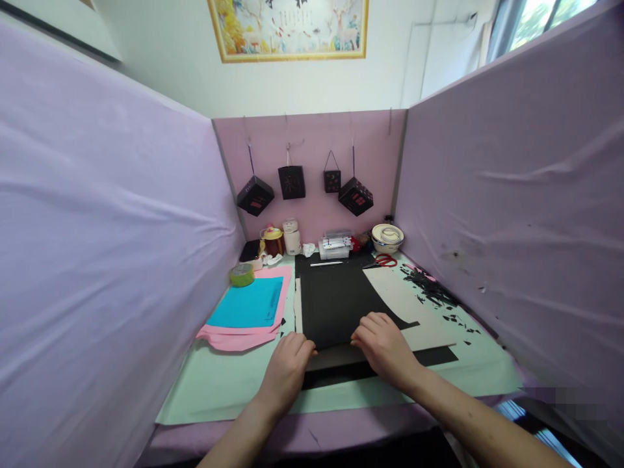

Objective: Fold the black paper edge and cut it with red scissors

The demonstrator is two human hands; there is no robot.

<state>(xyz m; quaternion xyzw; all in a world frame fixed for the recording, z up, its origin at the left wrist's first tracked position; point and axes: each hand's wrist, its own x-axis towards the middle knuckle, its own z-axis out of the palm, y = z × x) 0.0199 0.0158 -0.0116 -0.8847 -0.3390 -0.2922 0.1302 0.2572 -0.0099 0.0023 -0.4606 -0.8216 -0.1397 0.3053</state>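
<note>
A sheet of black paper (336, 299) lies over a pale board (433, 336), its near edge lifted slightly. My left hand (288, 364) is closed on the sheet's near left corner, fingers curled under. Further right along that same edge, my right hand (383, 341) pinches the paper, thumb hidden beneath. Another strip of black paper (441, 355) shows under the board. Beyond the sheet rest a white pen (326, 264) and red-handled scissors (386, 260).
On the left, blue paper (248, 302) lies on pink paper (234, 341), with a roll of tape (242, 275) at its corner. Black paper scraps (431, 286) are heaped on the right. Black paper boxes (291, 182) hang on the back panel. Fabric-covered walls close both sides.
</note>
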